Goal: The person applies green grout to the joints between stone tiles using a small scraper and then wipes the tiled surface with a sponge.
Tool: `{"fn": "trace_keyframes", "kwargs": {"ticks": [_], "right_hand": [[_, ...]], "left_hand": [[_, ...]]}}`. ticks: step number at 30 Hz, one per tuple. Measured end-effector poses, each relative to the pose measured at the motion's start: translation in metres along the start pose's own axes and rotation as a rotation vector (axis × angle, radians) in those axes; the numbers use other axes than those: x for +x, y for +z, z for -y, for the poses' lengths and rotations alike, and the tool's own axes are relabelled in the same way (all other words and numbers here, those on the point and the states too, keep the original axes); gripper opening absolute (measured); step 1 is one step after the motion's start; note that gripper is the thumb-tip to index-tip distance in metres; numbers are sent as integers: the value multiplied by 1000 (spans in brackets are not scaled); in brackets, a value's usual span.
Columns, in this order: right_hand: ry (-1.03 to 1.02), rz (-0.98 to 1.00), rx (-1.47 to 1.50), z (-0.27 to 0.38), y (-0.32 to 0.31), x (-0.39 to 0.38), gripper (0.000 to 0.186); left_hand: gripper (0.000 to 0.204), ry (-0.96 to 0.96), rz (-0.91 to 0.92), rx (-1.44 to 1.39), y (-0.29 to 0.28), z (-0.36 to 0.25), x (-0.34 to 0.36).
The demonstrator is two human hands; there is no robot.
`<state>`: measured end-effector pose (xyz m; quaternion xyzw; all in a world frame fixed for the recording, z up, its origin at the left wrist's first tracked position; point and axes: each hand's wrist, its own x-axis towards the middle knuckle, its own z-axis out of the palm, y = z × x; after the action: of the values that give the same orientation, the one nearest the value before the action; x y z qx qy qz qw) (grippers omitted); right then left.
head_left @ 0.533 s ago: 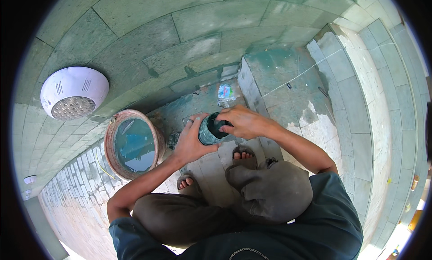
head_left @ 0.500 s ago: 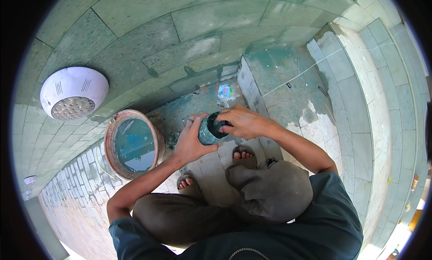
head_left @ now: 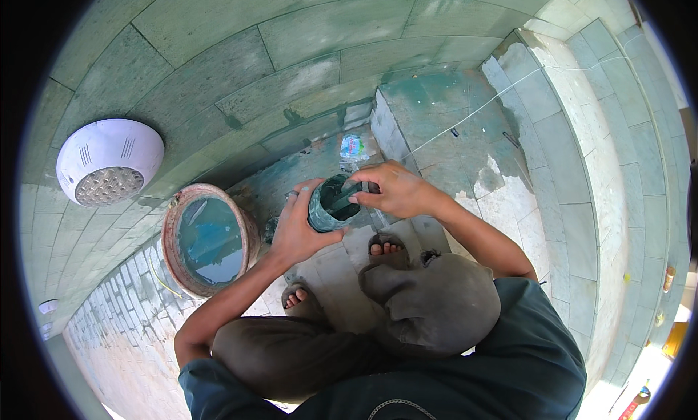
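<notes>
My left hand (head_left: 297,227) is wrapped around the side of a small round container (head_left: 320,215) smeared with green, holding it tilted above the floor. Dark green matter coats its inside. Over the rim, the closed fingers of my right hand (head_left: 398,190) pinch a thin, flat green-coated stick (head_left: 342,199), whose lower end goes down into the container. How deep that end reaches is hidden. Just beyond the container, a clear plastic bottle (head_left: 353,147) with a blue and green label lies on the floor.
A worn pinkish bucket (head_left: 169,235) of murky greenish water stands to my left. A round white lamp (head_left: 110,158) juts from the green tiled wall (head_left: 305,78). A pale cord (head_left: 476,113) crosses the stained raised step (head_left: 429,115) at right. My sandalled feet are close below.
My right fingers have come up out of the container's mouth, and the flat stick now shows between them. The view has shifted slightly; my left hand keeps its hold.
</notes>
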<state>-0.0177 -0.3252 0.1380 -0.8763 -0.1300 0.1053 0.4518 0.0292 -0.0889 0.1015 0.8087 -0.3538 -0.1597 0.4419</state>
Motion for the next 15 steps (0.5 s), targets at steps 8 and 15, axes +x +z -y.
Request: {"fn": "trace_keyframes", "kwargs": {"ticks": [8, 15], "right_hand": [[-90, -58, -180, -3, 18, 1, 23], [-24, -23, -1, 0, 13, 1, 25]], "left_hand": [[80, -2, -17, 24, 2, -2, 0], [82, -25, -6, 6, -4, -5, 0]]}}
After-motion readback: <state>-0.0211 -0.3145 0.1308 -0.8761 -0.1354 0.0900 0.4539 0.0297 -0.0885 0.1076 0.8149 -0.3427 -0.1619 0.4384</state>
